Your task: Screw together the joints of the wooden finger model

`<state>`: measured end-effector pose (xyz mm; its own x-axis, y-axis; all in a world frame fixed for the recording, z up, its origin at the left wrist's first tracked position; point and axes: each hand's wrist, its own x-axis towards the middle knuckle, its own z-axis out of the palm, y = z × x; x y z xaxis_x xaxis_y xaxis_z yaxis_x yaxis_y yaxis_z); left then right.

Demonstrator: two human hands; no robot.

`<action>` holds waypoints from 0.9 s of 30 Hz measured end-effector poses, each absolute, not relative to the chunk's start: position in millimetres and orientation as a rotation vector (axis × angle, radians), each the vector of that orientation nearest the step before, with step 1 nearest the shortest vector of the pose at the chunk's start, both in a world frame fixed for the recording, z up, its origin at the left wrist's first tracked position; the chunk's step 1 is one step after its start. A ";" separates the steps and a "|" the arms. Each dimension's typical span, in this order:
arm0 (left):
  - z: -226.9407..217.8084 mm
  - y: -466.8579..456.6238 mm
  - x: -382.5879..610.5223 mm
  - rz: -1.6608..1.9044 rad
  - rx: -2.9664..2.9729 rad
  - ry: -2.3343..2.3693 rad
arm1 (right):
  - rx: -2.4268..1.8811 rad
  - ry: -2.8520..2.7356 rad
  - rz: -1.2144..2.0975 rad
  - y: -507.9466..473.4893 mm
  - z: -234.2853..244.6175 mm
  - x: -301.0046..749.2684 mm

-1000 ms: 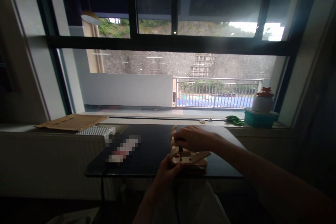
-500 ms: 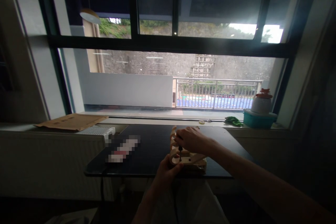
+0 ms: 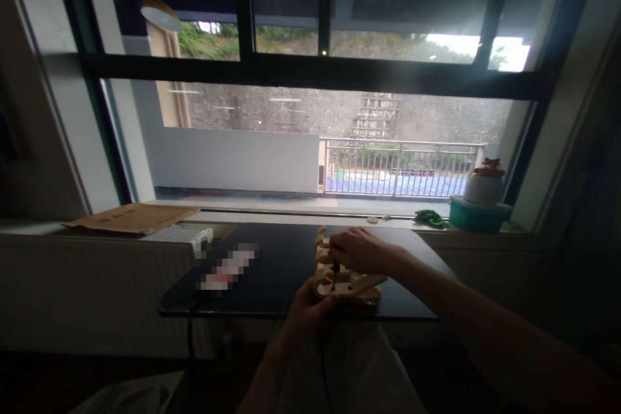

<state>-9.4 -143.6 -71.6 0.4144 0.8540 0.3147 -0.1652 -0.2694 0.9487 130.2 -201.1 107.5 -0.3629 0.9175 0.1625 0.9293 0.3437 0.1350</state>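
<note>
**At a dark surface by a window: driving a small tool into a wooden assembly**

Close to the front edge of the dark surface (image 3: 272,272), working on a pale wooden assembly (image 3: 356,288) with scalloped, curved ribs. Gripping its near end with the left hand (image 3: 308,306), fingers wrapped around the wood from below. Pinching a small dark screwdriver (image 3: 334,273) with the right hand (image 3: 361,251), fingers closed around the handle, shaft standing upright and tip touching the top of the wood.

Lying to the left on the same surface, well apart: a blurred, pale oblong item (image 3: 228,270). Sitting along the sill behind: a flat sheet of cardboard (image 3: 130,218) at far left, a crumpled green cloth (image 3: 431,218), and a teal container (image 3: 478,215) carrying a white pot (image 3: 484,186) at right.
</note>
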 end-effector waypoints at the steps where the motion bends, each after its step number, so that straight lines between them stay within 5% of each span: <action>1: -72.1 -143.4 -9.2 1.110 1.524 0.639 | -1.766 -2.506 -0.320 -200.6 104.8 131.1; 27: -70.8 -145.6 -9.2 1.101 1.521 0.585 | -1.771 -2.410 -0.300 -193.2 103.4 127.5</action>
